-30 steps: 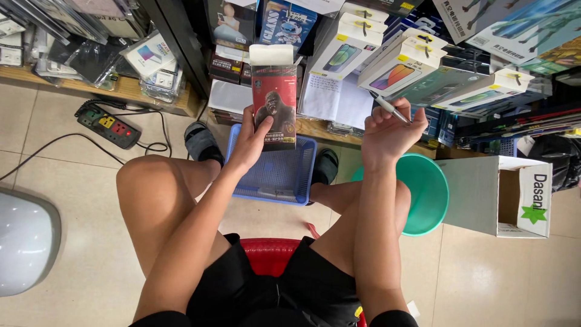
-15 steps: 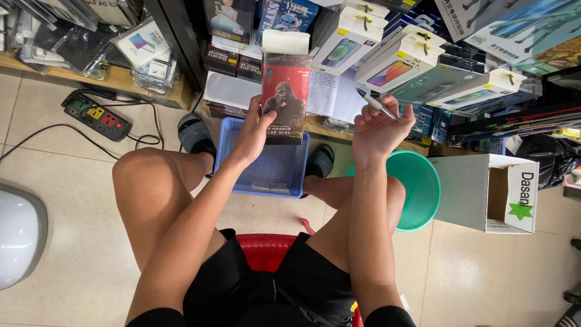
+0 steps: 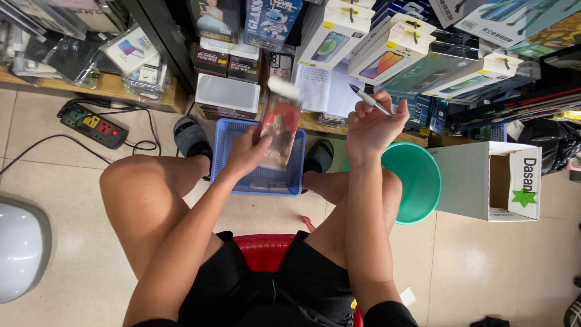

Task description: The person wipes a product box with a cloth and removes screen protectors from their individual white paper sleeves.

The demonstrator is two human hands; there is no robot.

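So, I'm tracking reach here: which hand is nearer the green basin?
Right. The right hand, holding a pen, is just above-left of the green basin; the left hand holds a red package over the blue basket.

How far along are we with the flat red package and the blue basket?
Done: hard to say; the blue basket between the feet shows little inside beyond something pale at its near edge. In hand: the left hand holds the flat red package, motion-blurred, above the basket, and the right hand holds a pen. Left: the package is not in the basket.
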